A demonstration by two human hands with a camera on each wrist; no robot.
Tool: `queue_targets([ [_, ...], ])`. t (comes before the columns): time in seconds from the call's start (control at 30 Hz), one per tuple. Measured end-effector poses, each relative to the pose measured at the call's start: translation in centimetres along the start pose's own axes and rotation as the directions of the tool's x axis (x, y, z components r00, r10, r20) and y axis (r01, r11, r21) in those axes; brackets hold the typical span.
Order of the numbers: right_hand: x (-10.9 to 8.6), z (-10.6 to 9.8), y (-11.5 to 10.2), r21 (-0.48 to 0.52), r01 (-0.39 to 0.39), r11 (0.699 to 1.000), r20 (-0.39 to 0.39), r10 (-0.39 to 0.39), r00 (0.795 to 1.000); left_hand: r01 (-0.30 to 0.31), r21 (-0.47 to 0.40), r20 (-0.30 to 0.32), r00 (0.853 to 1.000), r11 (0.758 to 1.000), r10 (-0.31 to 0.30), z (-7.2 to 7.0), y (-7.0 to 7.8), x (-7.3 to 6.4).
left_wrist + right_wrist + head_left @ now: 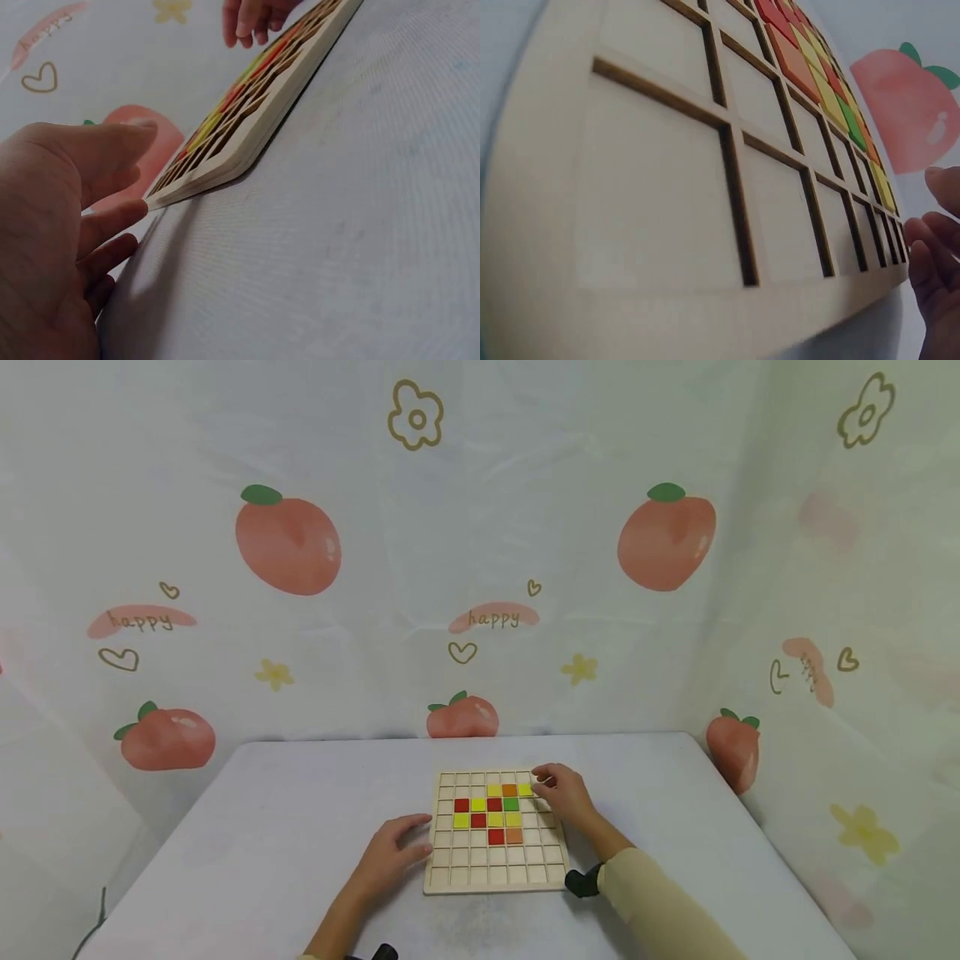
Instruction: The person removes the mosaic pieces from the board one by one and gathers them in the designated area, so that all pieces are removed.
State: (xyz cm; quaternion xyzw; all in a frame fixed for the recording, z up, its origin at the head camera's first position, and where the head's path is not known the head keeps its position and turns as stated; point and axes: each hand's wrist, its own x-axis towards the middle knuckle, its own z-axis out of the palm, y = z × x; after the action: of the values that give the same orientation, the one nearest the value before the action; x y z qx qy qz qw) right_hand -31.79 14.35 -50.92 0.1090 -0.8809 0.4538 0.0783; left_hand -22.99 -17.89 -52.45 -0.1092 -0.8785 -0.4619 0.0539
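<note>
A square wooden grid board (495, 887) lies on the white table, with red, yellow, orange and green square tiles in several of its cells. My left hand (389, 853) is at the board's left edge, its fingers loosely spread. In the left wrist view, a fingertip of that hand comes up to the board's corner. At the far right corner my right hand (564, 793) hovers, close to a yellow tile (525, 790). Its fingers are slightly bent, and nothing shows between them in the right wrist view. A green tile (511, 805) sits just below an orange tile (509, 791).
The white table (315, 793) extends around the board on all sides. Behind it hangs a white curtain (480, 527) printed with fruit and flowers. A dark cable (97, 922) shows at the lower left.
</note>
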Motion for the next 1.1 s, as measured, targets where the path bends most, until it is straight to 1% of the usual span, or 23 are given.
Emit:
queue_targets([
  [0.1, 0.2, 0.4, 0.1, -0.014, 0.013, 1.0, 0.029, -0.013, 0.999, -0.033, 0.049, 0.005, 0.999, 0.998, 0.033, 0.2, -0.3, 0.0],
  [0.17, 0.2, 0.6, 0.2, -0.053, 0.03, 0.998, 0.051, -0.027, 0.998, -0.054, 0.119, 0.009, 0.999, 0.991, 0.054, 0.4, -0.4, -0.1],
  [0.23, 0.1, 0.9, 0.3, -0.093, 0.054, 0.994, 0.064, -0.048, 0.997, -0.063, 0.2, 0.019, 0.998, 0.978, 0.06, 0.7, -0.3, -0.2],
  [0.3, 0.0, 1.0, 0.3, -0.13, 0.079, 0.988, 0.071, -0.071, 0.995, -0.067, 0.259, 0.028, 0.998, 0.964, 0.062, 0.8, -0.1, -0.3],
  [0.4, -0.2, 1.2, 0.1, -0.176, 0.108, 0.978, 0.07, -0.097, 0.993, -0.052, 0.308, 0.037, 0.998, 0.95, 0.043, 1.0, 0.0, -0.3],
  [0.5, -0.2, 1.3, 0.1, -0.216, 0.113, 0.97, 0.074, -0.1, 0.992, -0.049, 0.321, 0.04, 0.998, 0.946, 0.039, 1.0, 0.1, -0.3],
  [0.57, -0.2, 1.4, 0.0, -0.236, 0.109, 0.966, 0.079, -0.093, 0.993, -0.059, 0.323, 0.042, 0.998, 0.945, 0.048, 0.9, 0.2, -0.3],
  [0.7, 0.0, 1.4, -0.2, -0.234, 0.061, 0.97, 0.08, -0.044, 0.996, -0.054, 0.311, 0.044, 0.998, 0.949, 0.042, 0.9, 0.4, -0.3],
  [0.8, 0.2, 1.4, -0.4, -0.224, 0.026, 0.974, 0.081, -0.008, 0.997, -0.039, 0.311, 0.043, 0.999, 0.95, 0.027, 0.9, 0.4, -0.3],
  [0.97, 0.5, 1.7, -0.7, -0.229, -0.019, 0.973, 0.087, 0.04, 0.995, -0.028, 0.331, 0.042, 0.999, 0.943, 0.015, 0.8, 0.4, -0.4],
  [1.1, 0.7, 1.7, -0.9, -0.237, -0.037, 0.971, 0.089, 0.06, 0.994, -0.003, 0.336, 0.041, 0.999, 0.942, -0.011, 0.8, 0.4, -0.3],
])
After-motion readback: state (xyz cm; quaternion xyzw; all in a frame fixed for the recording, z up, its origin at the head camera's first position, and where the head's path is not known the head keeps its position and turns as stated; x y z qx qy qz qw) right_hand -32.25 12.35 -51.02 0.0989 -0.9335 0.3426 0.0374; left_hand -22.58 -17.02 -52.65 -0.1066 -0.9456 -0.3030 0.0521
